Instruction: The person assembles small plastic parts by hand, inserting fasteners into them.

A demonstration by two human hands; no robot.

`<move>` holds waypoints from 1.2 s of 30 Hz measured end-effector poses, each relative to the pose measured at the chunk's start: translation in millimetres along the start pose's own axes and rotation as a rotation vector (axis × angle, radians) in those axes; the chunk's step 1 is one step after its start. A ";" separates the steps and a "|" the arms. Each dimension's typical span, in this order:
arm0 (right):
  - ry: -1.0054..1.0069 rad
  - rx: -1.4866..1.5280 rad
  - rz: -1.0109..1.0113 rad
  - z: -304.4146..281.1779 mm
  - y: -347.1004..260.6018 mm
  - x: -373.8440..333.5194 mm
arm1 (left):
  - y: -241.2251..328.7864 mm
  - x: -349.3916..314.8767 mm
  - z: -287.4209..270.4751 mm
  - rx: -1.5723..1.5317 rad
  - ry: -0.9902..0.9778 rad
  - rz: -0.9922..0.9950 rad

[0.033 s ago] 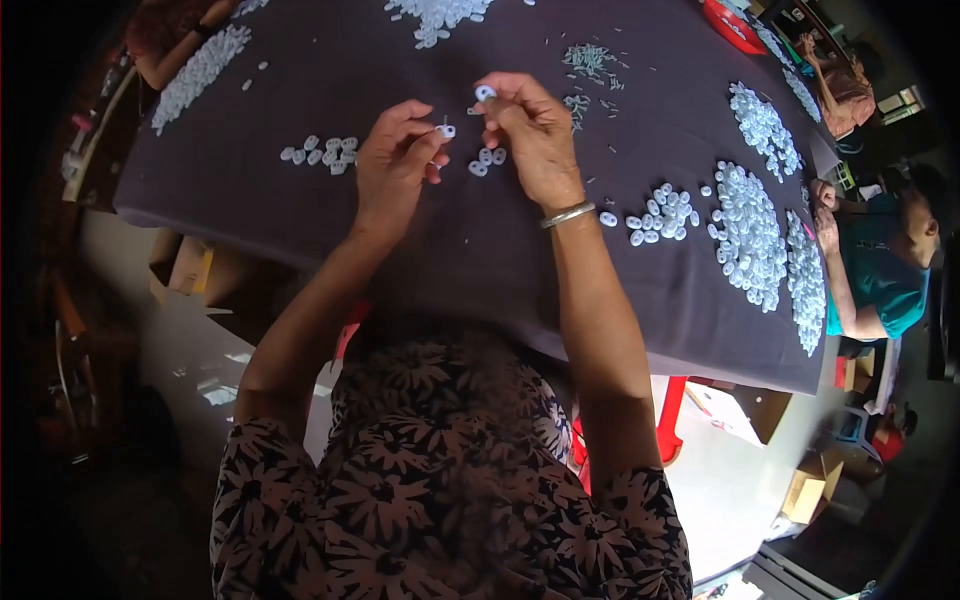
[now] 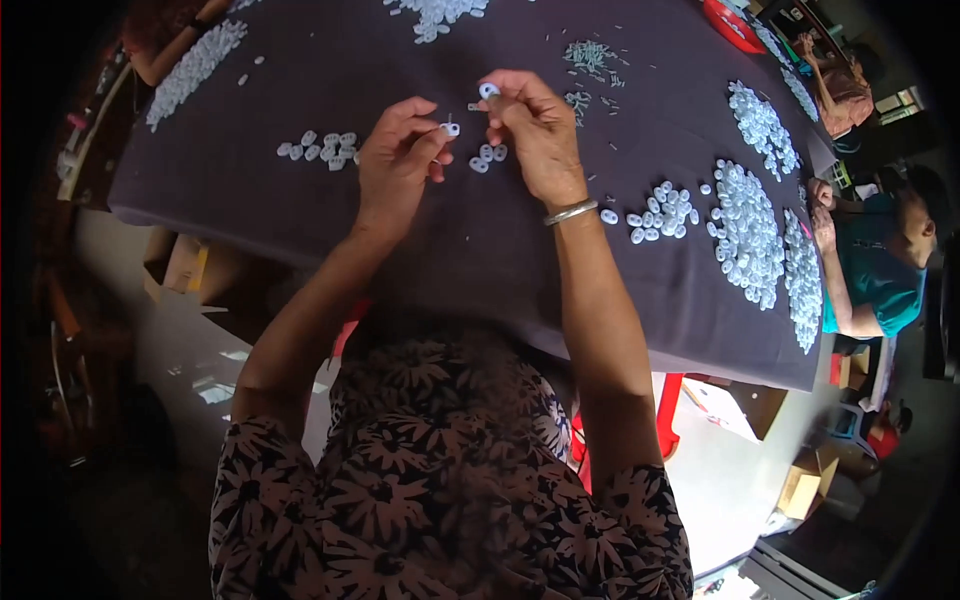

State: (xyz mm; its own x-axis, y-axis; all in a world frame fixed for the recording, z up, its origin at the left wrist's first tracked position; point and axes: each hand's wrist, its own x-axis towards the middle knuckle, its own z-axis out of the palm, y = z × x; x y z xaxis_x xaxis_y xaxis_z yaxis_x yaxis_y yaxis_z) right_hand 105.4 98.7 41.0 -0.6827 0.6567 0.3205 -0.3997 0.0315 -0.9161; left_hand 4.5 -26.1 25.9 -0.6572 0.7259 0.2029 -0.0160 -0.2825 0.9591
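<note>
A dark cloth, smooth with soft creases, covers the table. At its right edge sits a person in a teal top, forearms close to the heaps there. An open carton stands on the floor at lower right, its contents too dim to tell. Loose white heaps lie on the cloth: a long one at right, another at upper left. Near the far right corner is a glossy red bowl — what it holds is unclear

The left hand and right hand are raised over the cloth, apart. A smooth metal bangle rings the right wrist. Grey slivers, metallic-looking, lie in a scattered heap beyond the right hand. Below and between the hands sits a small cluster of rounded white pieces

The left fingers pinch a white piece, a thin pin standing up from it; the right fingers grip another rounded piece — dark-holed and shiny
</note>
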 end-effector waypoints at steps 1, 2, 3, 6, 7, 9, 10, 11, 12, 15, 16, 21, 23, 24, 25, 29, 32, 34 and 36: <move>-0.003 -0.018 0.021 0.4 1.5 0.5 | -3.0 -0.7 -0.9 -0.020 0.010 -0.017; -0.009 -0.069 0.017 0.5 3.1 1.6 | -6.4 -1.4 -2.0 -0.047 -0.010 -0.002; -0.016 -0.121 0.012 -0.2 4.5 2.5 | -9.4 -2.4 -2.1 -0.073 -0.030 0.016; -0.014 -0.138 0.041 1.3 8.6 1.6 | -14.1 -5.4 -3.5 -0.072 -0.041 0.047; -0.008 -0.129 0.050 3.1 9.4 1.0 | -16.1 -6.5 -4.9 -0.084 -0.025 0.041; 0.000 -0.142 0.063 4.7 10.2 0.1 | -18.9 -8.8 -7.2 -0.081 -0.057 0.052; -0.003 -0.172 0.073 3.5 11.1 0.1 | -17.1 -10.6 -7.7 -0.058 -0.053 0.033; -0.007 -0.201 0.082 2.5 12.4 -0.1 | -17.8 -11.6 -8.2 -0.062 -0.042 0.032; -0.008 -0.213 0.076 2.0 14.2 -0.7 | -19.3 -11.6 -8.5 -0.043 -0.050 0.025; -0.026 -0.283 0.093 6.0 12.1 -2.5 | -18.0 -13.3 -9.0 -0.032 -0.050 0.025; -0.036 -0.269 0.102 6.3 12.4 -2.3 | -17.2 -14.3 -7.8 -0.029 -0.061 0.013; -0.057 -0.299 0.090 4.2 11.8 -2.8 | -23.0 -14.5 -9.1 0.018 -0.077 0.023; -0.065 -0.340 0.049 1.5 12.5 -2.2 | -20.9 -15.4 -8.6 0.028 -0.072 0.035; -0.064 -0.338 0.047 0.3 13.3 -2.2 | -20.0 -15.8 -8.4 0.035 -0.069 0.045; -0.081 -0.372 0.027 0.0 12.4 -2.5 | -18.9 -16.6 -8.1 0.037 -0.067 0.045; -0.127 -0.466 -0.038 -0.2 10.7 -3.8 | -20.0 -15.4 -9.3 0.018 0.021 0.125; -0.193 -0.530 -0.050 -1.8 12.0 -4.6 | -21.6 -11.9 -10.6 -0.012 0.080 0.206; -0.225 -0.599 -0.058 -3.0 14.3 -4.5 | -21.5 -11.0 -10.3 -0.039 0.099 0.220; -0.257 -0.669 -0.066 -4.1 17.3 -4.7 | -21.1 -10.6 -8.5 -0.008 0.110 0.240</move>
State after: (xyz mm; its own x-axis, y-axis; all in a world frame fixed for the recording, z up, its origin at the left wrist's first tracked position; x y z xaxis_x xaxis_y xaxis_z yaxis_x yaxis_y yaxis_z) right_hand 104.2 99.2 22.7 -0.8252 0.4424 0.3513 -0.0408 0.5736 -0.8181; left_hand 5.4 -33.1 1.9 -0.7207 0.5652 0.4014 0.1446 -0.4437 0.8844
